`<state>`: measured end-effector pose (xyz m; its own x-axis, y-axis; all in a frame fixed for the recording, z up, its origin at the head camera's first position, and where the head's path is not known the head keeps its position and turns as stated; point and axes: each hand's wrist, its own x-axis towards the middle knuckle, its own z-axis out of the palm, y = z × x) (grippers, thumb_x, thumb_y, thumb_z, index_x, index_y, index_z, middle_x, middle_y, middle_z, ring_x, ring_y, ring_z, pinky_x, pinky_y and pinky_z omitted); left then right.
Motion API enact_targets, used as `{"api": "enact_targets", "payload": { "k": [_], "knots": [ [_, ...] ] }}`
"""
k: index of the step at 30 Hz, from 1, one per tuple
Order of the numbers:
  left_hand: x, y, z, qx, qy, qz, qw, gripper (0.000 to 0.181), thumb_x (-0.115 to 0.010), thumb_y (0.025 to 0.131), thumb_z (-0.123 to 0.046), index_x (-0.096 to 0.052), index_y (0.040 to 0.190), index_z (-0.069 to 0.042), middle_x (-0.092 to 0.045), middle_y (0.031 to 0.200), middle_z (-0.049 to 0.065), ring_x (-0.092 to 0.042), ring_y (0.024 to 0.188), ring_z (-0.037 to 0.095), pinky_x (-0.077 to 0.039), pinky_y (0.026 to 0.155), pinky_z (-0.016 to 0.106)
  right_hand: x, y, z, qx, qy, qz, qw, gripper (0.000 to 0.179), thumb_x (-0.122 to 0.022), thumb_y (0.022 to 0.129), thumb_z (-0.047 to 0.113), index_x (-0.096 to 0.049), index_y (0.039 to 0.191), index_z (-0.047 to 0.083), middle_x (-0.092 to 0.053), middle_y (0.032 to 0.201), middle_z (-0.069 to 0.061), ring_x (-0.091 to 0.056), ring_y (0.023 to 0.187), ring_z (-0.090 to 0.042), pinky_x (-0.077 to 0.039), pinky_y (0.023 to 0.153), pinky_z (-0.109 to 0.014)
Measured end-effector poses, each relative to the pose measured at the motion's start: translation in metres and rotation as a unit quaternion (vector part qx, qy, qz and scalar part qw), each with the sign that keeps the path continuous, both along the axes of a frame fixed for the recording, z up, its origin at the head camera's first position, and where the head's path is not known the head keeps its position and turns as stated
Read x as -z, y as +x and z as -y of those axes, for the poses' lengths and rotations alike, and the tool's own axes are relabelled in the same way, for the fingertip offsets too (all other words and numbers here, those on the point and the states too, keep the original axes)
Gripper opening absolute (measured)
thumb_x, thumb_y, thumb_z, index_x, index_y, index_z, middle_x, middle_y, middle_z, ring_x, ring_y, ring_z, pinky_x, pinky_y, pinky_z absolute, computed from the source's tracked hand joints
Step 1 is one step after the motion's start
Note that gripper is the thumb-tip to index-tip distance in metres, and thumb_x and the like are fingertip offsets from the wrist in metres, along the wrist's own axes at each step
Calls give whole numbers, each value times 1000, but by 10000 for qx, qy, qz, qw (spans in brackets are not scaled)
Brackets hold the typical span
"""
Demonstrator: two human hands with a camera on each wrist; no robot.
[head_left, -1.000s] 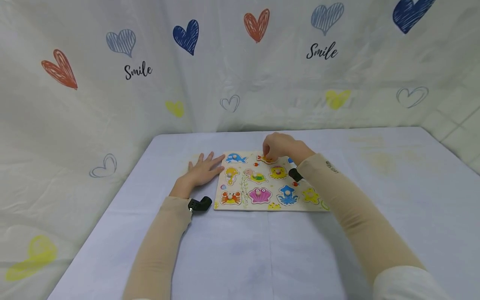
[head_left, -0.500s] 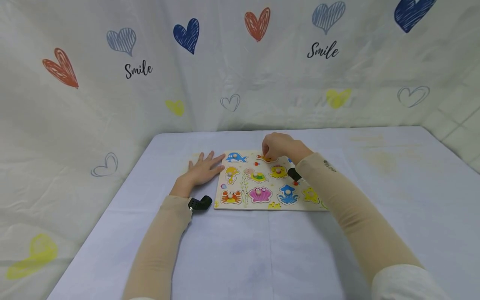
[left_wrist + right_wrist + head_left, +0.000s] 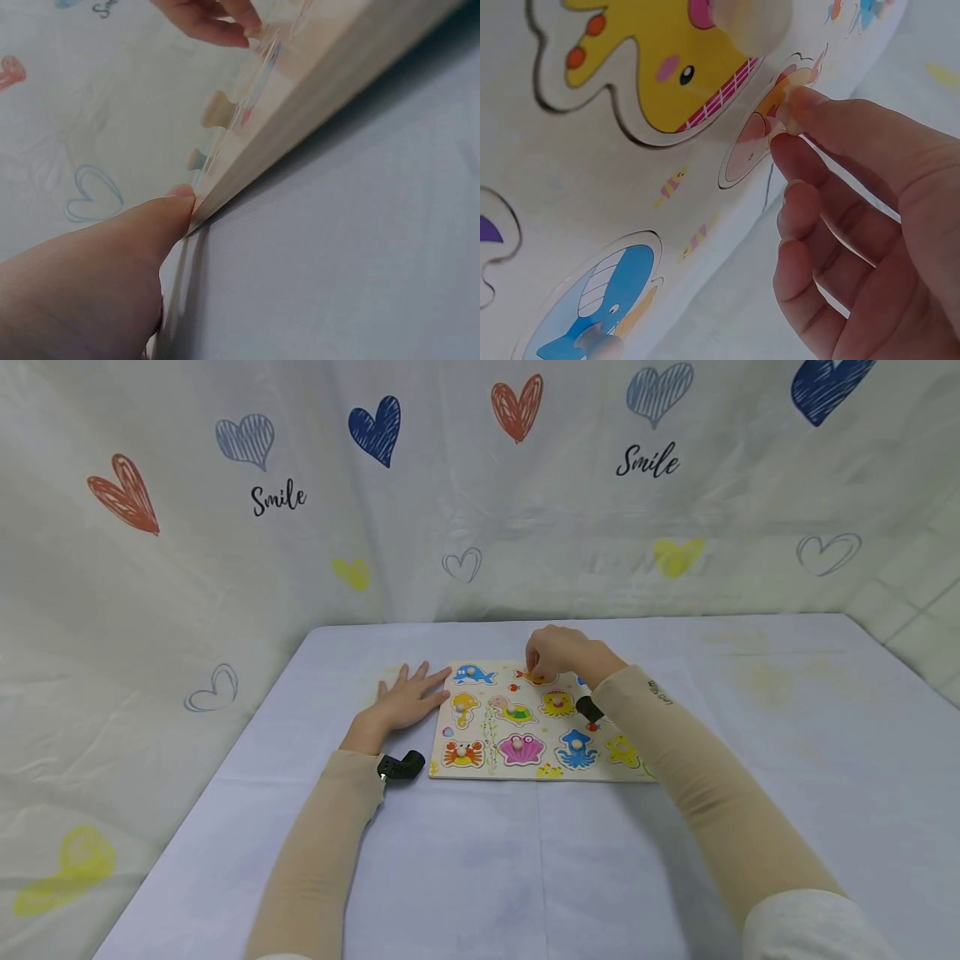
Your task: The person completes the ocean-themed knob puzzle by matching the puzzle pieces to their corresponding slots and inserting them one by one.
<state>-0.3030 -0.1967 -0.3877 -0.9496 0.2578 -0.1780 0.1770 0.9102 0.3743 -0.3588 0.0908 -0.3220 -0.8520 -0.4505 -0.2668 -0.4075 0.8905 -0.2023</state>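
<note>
A wooden knob puzzle board [image 3: 487, 691] with sea-animal pieces lies on the table. In the head view, my left hand [image 3: 405, 700] rests spread on the cloth at the board's left side; in the left wrist view its thumb [image 3: 174, 206] touches the board's edge. Over the board's far edge, my right hand [image 3: 558, 652] pinches the knob of the orange fish piece [image 3: 751, 139] between thumb and fingertip. The fish appears within its outline; whether it is lifted, I cannot tell. My other right fingers hang curled past the edge.
Around the fish are the blue whale piece [image 3: 472, 675], turtle [image 3: 516, 713] and yellow octopus [image 3: 557, 703]. Nearer me lie the crab [image 3: 462, 754], pink shell [image 3: 521, 750], blue squid [image 3: 576, 750] and starfish [image 3: 622, 751]. The right forearm hides the board's right side.
</note>
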Motion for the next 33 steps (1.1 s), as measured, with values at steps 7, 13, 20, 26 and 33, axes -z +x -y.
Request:
{"api": "enact_targets", "payload": {
  "k": [7,13,20,26,33],
  "knots": [
    [2,-3,-1,40,100,50,9999,64,-38,107,-57,-25,164,-32,-5,171,13,11,154,43,9,114,72,-2,7,-12,98,-271,-1,9996,15,-73,97,22,-75,110,14,-66,109,-8,-59,96,-27,-51,87,-43],
    [6,-6,-1,89,61,86,9999,64,-38,107,-56,-24,165,-32,-5,171,13,11,154,44,9,114,73,-6,21,-38,-55,-677,-334,9971,23,-70,100,24,-74,116,9,-69,109,-10,-61,97,-27,-53,88,-46],
    [4,-12,3,101,119,65,9999,63,-39,107,-56,-25,164,-32,-5,171,14,10,154,45,9,113,74,-19,38,-77,195,-1249,-710,9894,23,-66,102,20,-73,118,6,-71,111,-12,-64,93,-27,-54,83,-46],
    [7,-13,15,57,51,193,9998,64,-37,107,-57,-23,165,-32,-3,171,14,11,153,45,9,112,75,-24,52,-108,506,-1494,-704,9850,27,-66,102,24,-73,120,4,-70,108,-9,-60,86,-26,-53,73,-43],
    [3,-11,31,-13,72,371,9993,65,-36,107,-58,-23,165,-31,-3,171,15,10,153,46,8,112,75,-22,65,-153,739,-1486,-798,9829,34,-66,103,27,-70,124,1,-68,116,-17,-60,97,-32,-53,76,-47]
  ]
}}
